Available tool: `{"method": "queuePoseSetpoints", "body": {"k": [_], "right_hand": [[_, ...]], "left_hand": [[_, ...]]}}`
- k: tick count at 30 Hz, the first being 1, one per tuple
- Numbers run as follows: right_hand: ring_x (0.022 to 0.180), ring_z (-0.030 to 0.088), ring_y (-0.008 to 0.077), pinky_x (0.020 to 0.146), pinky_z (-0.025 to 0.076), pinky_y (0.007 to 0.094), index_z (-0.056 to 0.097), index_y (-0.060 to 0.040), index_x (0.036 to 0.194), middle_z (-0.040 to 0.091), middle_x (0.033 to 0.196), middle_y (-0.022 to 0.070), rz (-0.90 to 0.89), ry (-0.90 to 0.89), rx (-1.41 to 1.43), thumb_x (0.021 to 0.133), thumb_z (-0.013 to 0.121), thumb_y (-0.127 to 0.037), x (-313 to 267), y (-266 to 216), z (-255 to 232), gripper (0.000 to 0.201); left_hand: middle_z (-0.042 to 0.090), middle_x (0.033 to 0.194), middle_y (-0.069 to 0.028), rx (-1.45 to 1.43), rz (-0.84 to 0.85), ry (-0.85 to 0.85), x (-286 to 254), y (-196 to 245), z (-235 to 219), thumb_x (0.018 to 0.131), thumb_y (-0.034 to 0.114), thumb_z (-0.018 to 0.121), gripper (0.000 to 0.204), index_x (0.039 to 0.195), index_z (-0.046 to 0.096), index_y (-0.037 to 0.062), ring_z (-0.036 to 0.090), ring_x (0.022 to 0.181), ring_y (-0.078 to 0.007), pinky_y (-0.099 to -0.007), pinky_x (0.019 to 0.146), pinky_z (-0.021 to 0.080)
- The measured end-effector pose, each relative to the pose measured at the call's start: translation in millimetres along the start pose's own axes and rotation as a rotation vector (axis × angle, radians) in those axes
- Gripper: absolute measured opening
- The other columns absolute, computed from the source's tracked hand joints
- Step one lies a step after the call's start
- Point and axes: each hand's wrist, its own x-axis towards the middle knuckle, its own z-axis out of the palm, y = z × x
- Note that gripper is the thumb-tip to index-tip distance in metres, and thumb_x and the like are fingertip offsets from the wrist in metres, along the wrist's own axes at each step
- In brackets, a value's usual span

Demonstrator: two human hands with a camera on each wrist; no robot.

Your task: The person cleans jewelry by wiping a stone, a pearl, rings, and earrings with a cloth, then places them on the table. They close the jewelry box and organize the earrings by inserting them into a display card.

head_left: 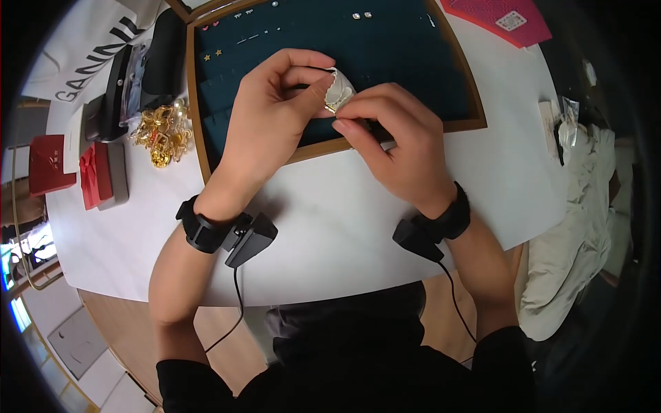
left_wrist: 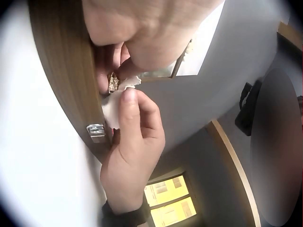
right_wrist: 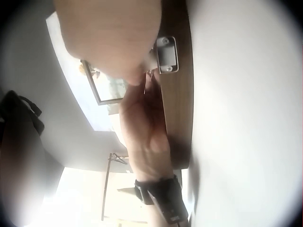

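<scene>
Over the front part of a wooden-framed jewelry tray (head_left: 303,153) with a dark green lining, my two hands meet. A small white cloth (head_left: 339,88) with a scalloped edge lies between them. My left hand (head_left: 272,113) curls its fingers round a small gold, glittery piece of jewelry (left_wrist: 113,82), which the cloth overlaps. My right hand (head_left: 403,141) pinches the cloth between thumb and forefinger, close to the gold piece. The exact kind of jewelry cannot be told, as fingers and cloth hide most of it.
Several earrings, including gold stars (head_left: 213,55), sit on the tray lining. Left of it lie a heap of gold jewelry (head_left: 162,134), red boxes (head_left: 95,172) and dark cases (head_left: 165,55). A pink card (head_left: 501,17) is at the back right. A pale garment (head_left: 571,241) hangs at the right.
</scene>
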Motion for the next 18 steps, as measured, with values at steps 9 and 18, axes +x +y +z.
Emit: {"method": "queuePoseSetpoints", "body": {"k": [9,18], "right_hand": [[0.080,0.067,0.0269,0.069,0.055,0.0337,0.065,-0.0042,0.106,0.065,0.098,0.0092,0.057,0.060,0.030,0.086,0.069,0.003,-0.5,5.7,-0.9,0.021],[0.074,0.067,0.0157,0.060,0.056,0.0274,0.063,-0.0021,0.105,0.063,0.098,0.0083,0.132,0.070,0.033,0.080,0.081,-0.004,1.2,4.4,-2.3,0.031]], "left_hand": [[0.069,0.108,-0.0071,-0.031,0.014,-0.065,-0.8,3.2,1.5,0.094,-0.008,0.059,0.033,0.126,0.059,-0.0019,0.065,0.096,-0.0110,-0.0257,0.087,0.054],[0.073,0.108,-0.0100,-0.185,0.038,-0.171,0.2,-0.5,-1.4,0.095,-0.008,0.062,0.031,0.125,0.059,-0.0023,0.070,0.096,-0.0132,-0.0245,0.087,0.058]]}}
